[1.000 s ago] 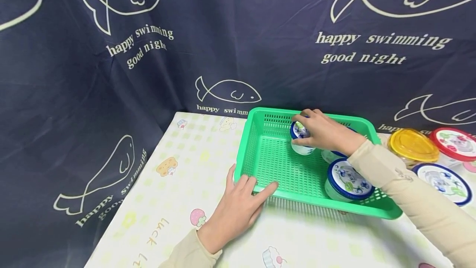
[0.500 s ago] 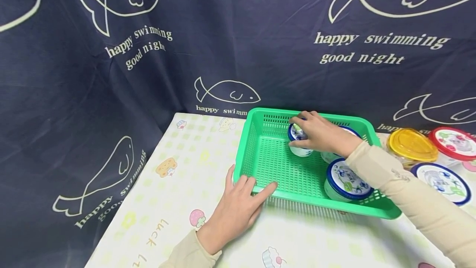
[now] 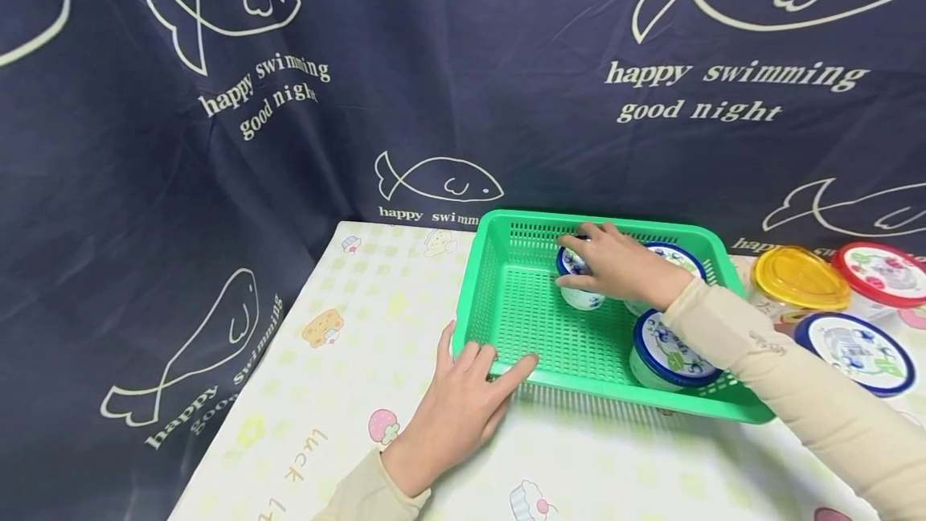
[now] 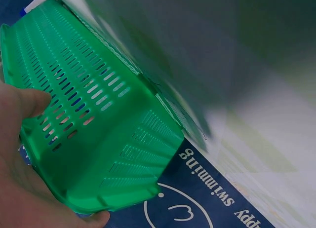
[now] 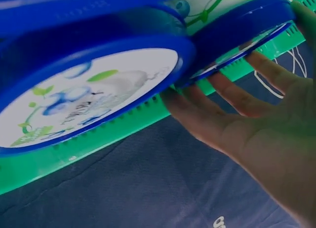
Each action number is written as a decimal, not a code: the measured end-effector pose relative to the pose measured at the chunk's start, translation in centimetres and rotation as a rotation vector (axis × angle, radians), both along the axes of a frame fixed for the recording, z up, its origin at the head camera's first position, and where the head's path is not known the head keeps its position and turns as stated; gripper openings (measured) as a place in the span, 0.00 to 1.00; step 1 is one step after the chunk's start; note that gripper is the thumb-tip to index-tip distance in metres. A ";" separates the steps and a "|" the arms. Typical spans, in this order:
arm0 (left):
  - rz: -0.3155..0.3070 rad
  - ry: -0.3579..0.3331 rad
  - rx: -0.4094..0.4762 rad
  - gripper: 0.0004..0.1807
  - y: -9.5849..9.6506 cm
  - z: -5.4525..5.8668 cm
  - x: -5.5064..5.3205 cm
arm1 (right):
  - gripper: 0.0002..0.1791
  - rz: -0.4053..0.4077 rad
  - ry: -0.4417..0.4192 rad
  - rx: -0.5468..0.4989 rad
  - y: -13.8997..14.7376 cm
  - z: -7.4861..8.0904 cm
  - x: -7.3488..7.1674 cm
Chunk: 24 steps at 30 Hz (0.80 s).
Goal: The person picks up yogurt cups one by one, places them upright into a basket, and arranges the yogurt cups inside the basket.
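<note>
Small blue-lidded tub (image 3: 581, 298) sits in the right hand's (image 3: 618, 265) grasp, inside green basket (image 3: 473, 284); thumb and fingers part-spread round its lid rim. Can't tell whether its base touches the basket floor. Left hand (image 3: 459, 396) grips the basket's near-left corner, thumb along the near side. Right of the right-hand grip, partly covered by it: second blue-lidded tub (image 3: 680, 256). Nearer the person from that grip: third blue-lidded tub (image 3: 673, 350). Farther right, outside basket: yellow-lidded container (image 3: 799, 276), red-lidded container (image 3: 884, 273), blue-lidded container (image 3: 856, 352). Under both hands: pale checked tablecloth (image 3: 318, 392), cartoon prints. Beyond both grips: navy curtain (image 3: 448, 63), white fish outlines, "happy swimming good night" lettering.
</note>
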<state>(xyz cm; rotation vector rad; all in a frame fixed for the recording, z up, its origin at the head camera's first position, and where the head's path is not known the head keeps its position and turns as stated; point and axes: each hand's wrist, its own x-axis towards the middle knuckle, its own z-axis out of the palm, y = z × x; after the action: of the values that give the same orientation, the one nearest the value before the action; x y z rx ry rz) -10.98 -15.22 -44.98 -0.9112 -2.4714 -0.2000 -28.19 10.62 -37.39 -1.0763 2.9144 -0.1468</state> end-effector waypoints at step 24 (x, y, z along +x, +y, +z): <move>-0.003 -0.001 0.014 0.25 0.3 -0.3 0.1 | 0.39 -0.071 0.115 -0.064 3.2 2.9 5.3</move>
<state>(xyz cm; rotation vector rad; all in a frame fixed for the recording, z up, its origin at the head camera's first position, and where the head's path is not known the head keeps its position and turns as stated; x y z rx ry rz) -10.88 -14.95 -45.25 -0.9087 -2.4671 -0.2185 -22.88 13.77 -34.49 -1.0228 3.0721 -0.1872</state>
